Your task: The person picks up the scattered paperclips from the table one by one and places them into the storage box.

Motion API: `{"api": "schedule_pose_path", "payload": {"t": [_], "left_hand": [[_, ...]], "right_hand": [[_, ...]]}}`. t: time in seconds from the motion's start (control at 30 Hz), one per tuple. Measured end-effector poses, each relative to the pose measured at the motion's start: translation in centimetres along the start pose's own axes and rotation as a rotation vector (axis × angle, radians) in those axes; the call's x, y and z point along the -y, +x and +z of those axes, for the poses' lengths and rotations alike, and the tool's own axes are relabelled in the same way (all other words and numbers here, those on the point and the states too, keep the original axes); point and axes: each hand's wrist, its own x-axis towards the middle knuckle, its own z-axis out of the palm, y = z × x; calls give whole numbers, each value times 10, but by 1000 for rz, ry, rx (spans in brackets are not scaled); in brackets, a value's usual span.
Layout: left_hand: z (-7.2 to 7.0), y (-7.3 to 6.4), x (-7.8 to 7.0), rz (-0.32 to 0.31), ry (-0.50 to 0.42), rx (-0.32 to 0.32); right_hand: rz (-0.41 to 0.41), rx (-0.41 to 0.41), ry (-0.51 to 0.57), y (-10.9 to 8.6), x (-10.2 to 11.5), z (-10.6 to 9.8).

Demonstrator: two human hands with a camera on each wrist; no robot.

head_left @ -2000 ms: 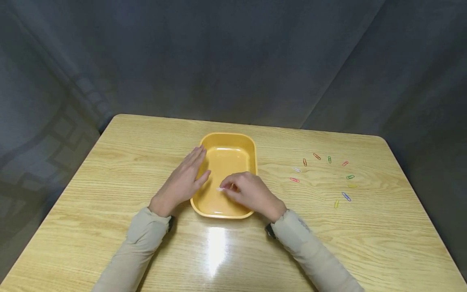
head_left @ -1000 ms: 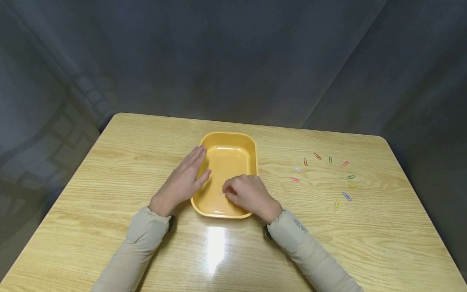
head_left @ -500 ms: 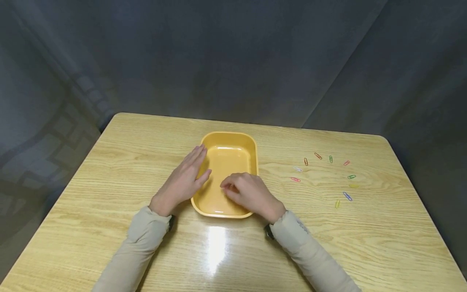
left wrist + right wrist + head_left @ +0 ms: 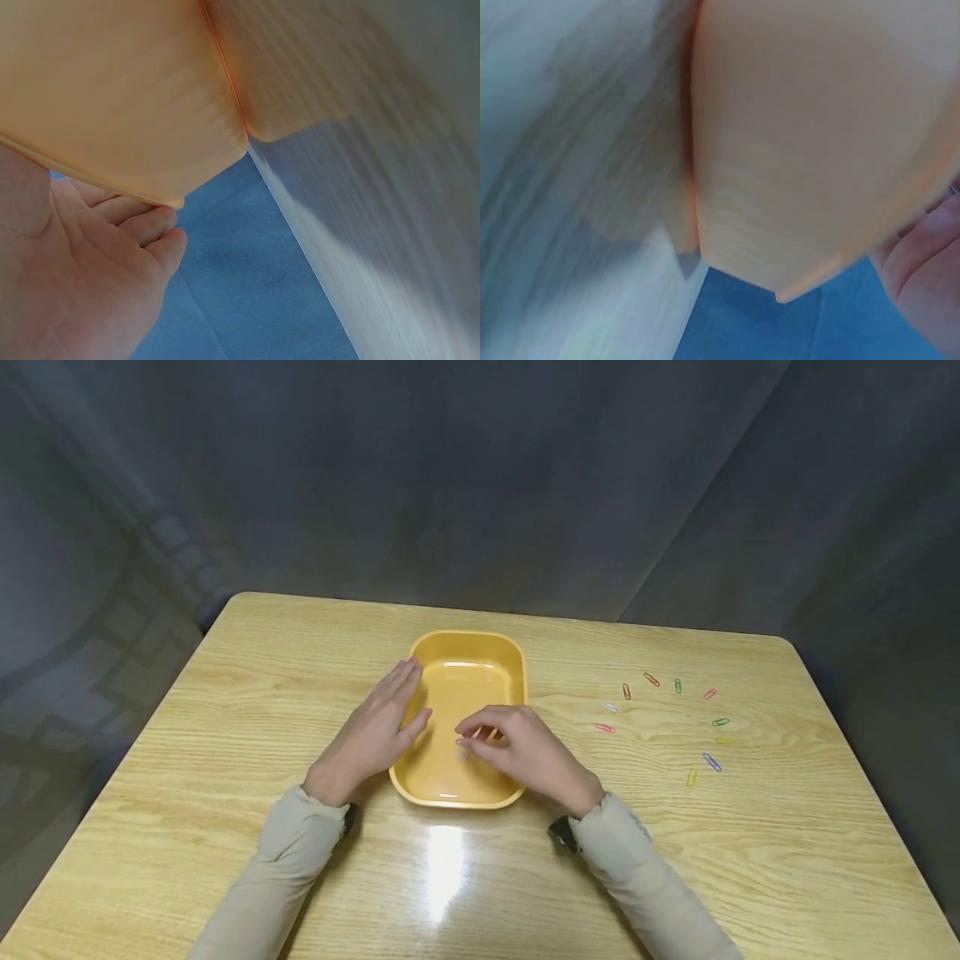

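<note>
A yellow rectangular tray (image 4: 468, 681) stands on the wooden table. My left hand (image 4: 371, 727) lies along its left rim with straight fingers, the thumb over the inside. In the left wrist view those fingers (image 4: 142, 225) show beneath the rim. My right hand (image 4: 525, 747) is over the tray's right side, with thumb and forefinger pinching a small pinkish paper clip (image 4: 460, 742), mostly hidden by the fingertips. A pale spot below it on the tray floor is too small to make out. The right wrist view shows mainly the tray's outer wall (image 4: 802, 135) and part of the hand.
Several coloured paper clips lie scattered on the table (image 4: 787, 827) to the right, among them a blue one (image 4: 712, 762), a white one (image 4: 611, 707) and a red one (image 4: 652, 679). A dark curtain (image 4: 450, 485) hangs behind the table's far edge.
My right hand dips slightly and shifts right, then lifts with its thumb and forefinger wider apart. The left hand and the tray stay almost where they were.
</note>
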Motion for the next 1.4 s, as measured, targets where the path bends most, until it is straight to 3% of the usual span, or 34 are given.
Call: {"api": "schedule_pose_path", "payload": {"t": [0.27,0.5,0.77,1.4], "left_hand": [[0,0,0,-13,-1,5],[0,1,-1,-9,1,7],[0,0,0,-6,4,15],[1,0,0,-7,-13,0]], "right_hand": [[-32,-79,-8,-7,0,-14],[15,-109,1,-14,-2,-26],[13,-155,-36,-23,-9,-39],[96,-196,-93,-40,-33,-56]]}}
